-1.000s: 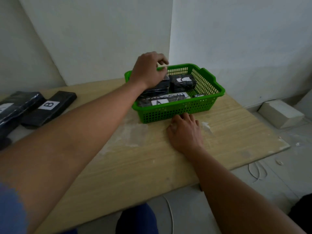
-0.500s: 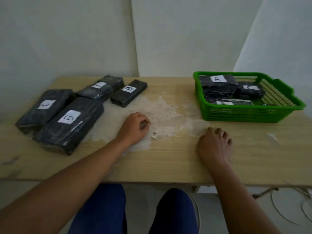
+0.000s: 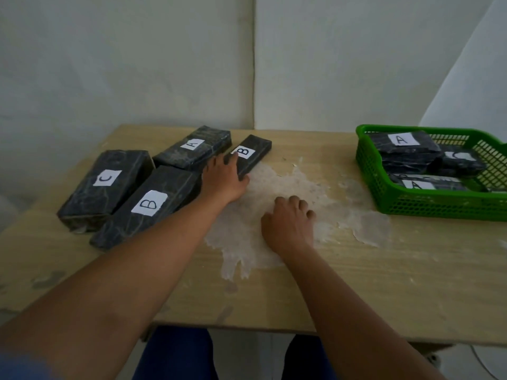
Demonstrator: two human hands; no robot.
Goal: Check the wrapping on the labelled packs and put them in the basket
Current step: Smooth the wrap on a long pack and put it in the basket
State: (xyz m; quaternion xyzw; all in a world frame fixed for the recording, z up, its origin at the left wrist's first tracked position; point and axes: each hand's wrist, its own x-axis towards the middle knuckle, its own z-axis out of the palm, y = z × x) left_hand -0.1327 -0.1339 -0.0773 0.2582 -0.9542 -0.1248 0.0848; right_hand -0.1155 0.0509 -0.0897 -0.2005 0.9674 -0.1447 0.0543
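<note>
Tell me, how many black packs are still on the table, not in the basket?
4. Far left pack C; big pack B beside it; pack A behind them; slim pack B, which the left hand touches. None looks hidden.

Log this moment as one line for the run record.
left hand: gripping small B pack | right hand: resting on table | on table: four packs | basket: three packs visible

Dim, soft light; wide-angle bending, blurred edges.
</note>
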